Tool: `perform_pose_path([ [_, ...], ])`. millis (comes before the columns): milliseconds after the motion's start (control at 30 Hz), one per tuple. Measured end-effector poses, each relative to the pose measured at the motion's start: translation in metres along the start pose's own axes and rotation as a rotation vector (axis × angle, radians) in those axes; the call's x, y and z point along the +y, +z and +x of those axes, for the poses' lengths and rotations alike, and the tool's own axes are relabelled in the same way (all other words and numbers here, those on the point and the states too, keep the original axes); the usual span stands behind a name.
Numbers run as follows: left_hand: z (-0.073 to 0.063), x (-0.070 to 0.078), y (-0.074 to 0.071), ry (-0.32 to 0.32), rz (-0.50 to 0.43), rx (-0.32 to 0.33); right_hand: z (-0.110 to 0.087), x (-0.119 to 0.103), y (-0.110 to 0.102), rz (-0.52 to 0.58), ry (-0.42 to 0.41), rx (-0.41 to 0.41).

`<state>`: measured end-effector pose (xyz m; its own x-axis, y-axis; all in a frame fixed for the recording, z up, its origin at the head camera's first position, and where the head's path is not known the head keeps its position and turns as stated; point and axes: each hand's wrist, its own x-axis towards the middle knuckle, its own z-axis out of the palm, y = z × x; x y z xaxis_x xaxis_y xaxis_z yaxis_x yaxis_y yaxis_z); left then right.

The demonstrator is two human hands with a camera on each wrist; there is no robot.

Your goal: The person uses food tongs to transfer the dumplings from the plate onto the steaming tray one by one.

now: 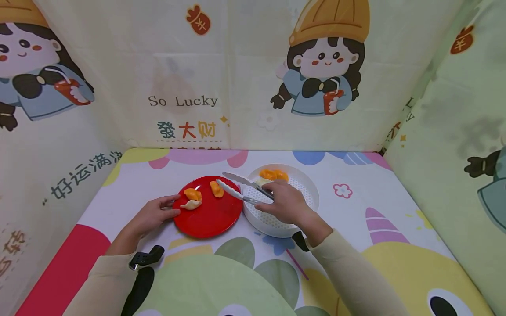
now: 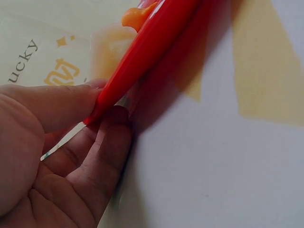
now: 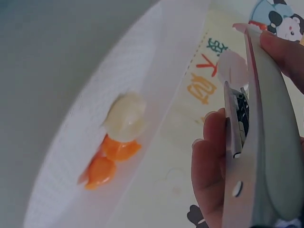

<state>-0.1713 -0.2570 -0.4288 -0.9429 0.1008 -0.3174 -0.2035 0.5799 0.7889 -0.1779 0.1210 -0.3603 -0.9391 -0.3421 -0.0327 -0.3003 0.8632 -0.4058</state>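
A red plate (image 1: pixel 215 221) carries two orange dumpling-shaped pieces (image 1: pixel 216 189) and a white one (image 1: pixel 191 205). My left hand (image 1: pixel 158 215) pinches its left rim, thumb on top and fingers beneath, as the left wrist view shows. In my right hand (image 1: pixel 286 202) I hold a pair of tongs (image 1: pixel 233 190), their two arms spread apart. The tips reach over the plate's upper right edge, close to the right-hand orange piece, with nothing between them. A white perforated basket (image 1: pixel 312 193) stands against the plate's right side; orange pieces (image 3: pixel 101 172) and a white dumpling (image 3: pixel 126 117) lie in it.
A printed cloth (image 1: pixel 344 219) with cartoon shapes covers the table. Behind it and at both sides hang printed curtains (image 1: pixel 253 87), the back one meeting the table's far edge. A black watch-like band (image 1: pixel 147 258) sits on my left wrist.
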Motion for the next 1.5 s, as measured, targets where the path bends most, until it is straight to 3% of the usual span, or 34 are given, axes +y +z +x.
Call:
perform_pose_path([
  [533, 0.001, 0.000, -0.002, 0.001, 0.009, -0.001, 0.016, -0.019, 0.011, -0.007, -0.023, -0.052],
  [1067, 0.002, 0.000, -0.003, 0.003, 0.005, -0.013, 0.029, -0.030, 0.020, -0.040, 0.037, -0.120],
  [1500, 0.004, 0.000, -0.004, -0.006, -0.003, -0.015, 0.033, -0.040, 0.025, -0.104, 0.049, -0.123],
])
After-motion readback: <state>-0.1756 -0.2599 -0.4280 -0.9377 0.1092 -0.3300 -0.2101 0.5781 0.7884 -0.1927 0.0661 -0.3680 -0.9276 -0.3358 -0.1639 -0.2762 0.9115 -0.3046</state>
